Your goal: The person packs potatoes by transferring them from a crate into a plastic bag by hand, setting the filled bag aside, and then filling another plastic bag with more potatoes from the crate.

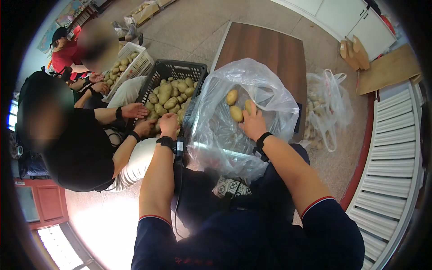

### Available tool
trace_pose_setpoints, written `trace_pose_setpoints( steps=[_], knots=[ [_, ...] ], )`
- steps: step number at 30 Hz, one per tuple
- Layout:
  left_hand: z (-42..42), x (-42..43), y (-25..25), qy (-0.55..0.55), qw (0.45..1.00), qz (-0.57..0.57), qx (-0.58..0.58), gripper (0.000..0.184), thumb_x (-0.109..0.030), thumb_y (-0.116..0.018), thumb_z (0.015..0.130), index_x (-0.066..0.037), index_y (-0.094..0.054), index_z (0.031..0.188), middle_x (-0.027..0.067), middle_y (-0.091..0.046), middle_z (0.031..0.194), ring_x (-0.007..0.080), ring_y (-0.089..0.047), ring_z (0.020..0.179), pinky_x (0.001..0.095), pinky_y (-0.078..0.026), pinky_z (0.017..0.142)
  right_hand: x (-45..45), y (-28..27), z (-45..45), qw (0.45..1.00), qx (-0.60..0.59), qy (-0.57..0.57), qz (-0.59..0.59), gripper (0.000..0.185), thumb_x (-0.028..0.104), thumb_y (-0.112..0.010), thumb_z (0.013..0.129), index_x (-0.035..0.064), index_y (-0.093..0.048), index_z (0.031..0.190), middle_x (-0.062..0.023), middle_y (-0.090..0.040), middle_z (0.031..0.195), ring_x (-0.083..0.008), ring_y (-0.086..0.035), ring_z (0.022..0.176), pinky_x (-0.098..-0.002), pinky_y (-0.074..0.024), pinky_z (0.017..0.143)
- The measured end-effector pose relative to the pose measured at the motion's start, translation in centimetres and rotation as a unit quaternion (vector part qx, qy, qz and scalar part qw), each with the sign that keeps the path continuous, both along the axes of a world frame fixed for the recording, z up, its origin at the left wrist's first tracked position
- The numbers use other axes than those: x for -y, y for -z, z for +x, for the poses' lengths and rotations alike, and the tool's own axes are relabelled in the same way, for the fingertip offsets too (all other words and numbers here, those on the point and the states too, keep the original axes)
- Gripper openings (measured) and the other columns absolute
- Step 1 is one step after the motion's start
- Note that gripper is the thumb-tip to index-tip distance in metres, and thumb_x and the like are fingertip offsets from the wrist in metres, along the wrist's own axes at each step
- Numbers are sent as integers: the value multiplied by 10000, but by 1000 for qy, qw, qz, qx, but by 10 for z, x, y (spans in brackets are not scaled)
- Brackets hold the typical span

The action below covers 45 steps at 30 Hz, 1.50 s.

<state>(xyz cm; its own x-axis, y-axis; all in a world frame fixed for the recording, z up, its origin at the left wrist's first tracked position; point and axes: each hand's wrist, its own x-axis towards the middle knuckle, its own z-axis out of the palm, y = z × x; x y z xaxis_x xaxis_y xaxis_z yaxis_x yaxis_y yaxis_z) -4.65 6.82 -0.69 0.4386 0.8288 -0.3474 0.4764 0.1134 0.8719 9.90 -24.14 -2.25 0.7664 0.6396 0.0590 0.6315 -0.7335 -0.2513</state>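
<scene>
My right hand [254, 123] reaches into a large clear plastic bag [216, 130], its fingers on a potato [248, 106]. Two more yellowish potatoes, an upper one [231, 96] and a lower one [236, 114], lie in the bag just left of that hand. My left hand [168, 124] is over the near right part of a black crate [201, 72] heaped with potatoes [165, 93]. Its fingers are curled together and point down, and whatever they grip is hidden. The bag's mouth gapes wide, and its front edge hangs over my lap.
Left of me a co-worker's hands [135, 110] are at the same crate. Farther back, other people sit by a white crate [145, 63] of potatoes. A brown table [261, 42] stands beyond the bag. Filled plastic bags [330, 105] rest on the floor at right, near a white radiator [387, 157].
</scene>
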Motion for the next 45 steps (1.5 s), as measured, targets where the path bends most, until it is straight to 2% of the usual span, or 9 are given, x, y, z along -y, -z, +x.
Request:
trace_pose_setpoints(
  steps=[5,15,21,23,28,32,36,40,45],
  knots=[
    [-3,2,-2,23,1000,-15,15,285,-182,-617,855,0,-634,1073,55,-633,864,150,-599,703,301,-526,528,2,4,-13,1000,5,-22,-12,439,233,-747,738,106,-579,1123,-182,-283,1480,-454,-525,1053,-504,-490,864],
    [-15,26,-38,91,994,-50,12,274,-195,-580,887,-25,-605,1101,55,-615,917,160,-586,798,333,-511,632,4,-8,-7,990,-58,13,126,301,-10,-627,693,62,-586,982,-199,-542,1131,-406,-555,1016,-460,-456,872],
    [-18,27,-17,95,983,145,54,243,-179,-596,813,23,-685,915,167,-685,732,243,-655,591,373,-521,613,8,0,10,983,-28,-17,182,276,0,-626,707,72,-594,972,-164,-602,966,-383,-575,956,-465,-452,845],
    [-8,43,-32,119,990,60,55,245,-185,-613,810,32,-678,902,166,-674,737,232,-650,593,371,-523,615,4,3,12,978,1,-2,209,256,-9,-626,707,62,-576,948,-170,-602,951,-379,-572,937,-461,-450,827],
    [0,63,-50,168,984,1,51,263,-227,-644,814,20,-669,902,122,-649,729,200,-637,596,329,-532,557,-5,-1,10,926,-164,44,337,296,34,-630,755,56,-583,1047,-151,-616,1007,-311,-598,894,-393,-471,778],
    [5,77,-52,219,969,-106,40,404,-318,-692,823,-1,-617,1062,124,-660,862,185,-650,677,313,-533,545,-13,-16,-17,742,-499,63,443,351,74,-591,884,99,-517,1226,-84,-612,1021,-136,-601,734,-246,-474,613],
    [11,92,-62,299,941,-158,15,474,-357,-706,838,-22,-576,1148,97,-656,931,183,-662,739,301,-538,585,-23,-45,-44,646,-620,79,439,362,182,-594,948,79,-479,1275,-77,-610,1018,-145,-602,705,-247,-497,608],
    [13,102,-66,356,911,-207,14,417,-343,-668,884,-12,-578,1120,72,-643,900,135,-622,663,262,-502,556,-33,-46,-52,644,-648,68,401,349,292,-552,981,73,-500,1248,-87,-615,1036,-134,-598,679,-237,-493,591],
    [11,96,-65,362,896,-253,39,405,-321,-674,893,1,-566,1113,58,-623,878,112,-574,611,231,-460,495,-31,-48,-51,735,-579,9,354,382,371,-447,1014,17,-576,1069,-77,-640,837,-124,-621,679,-248,-479,574]
  ],
)
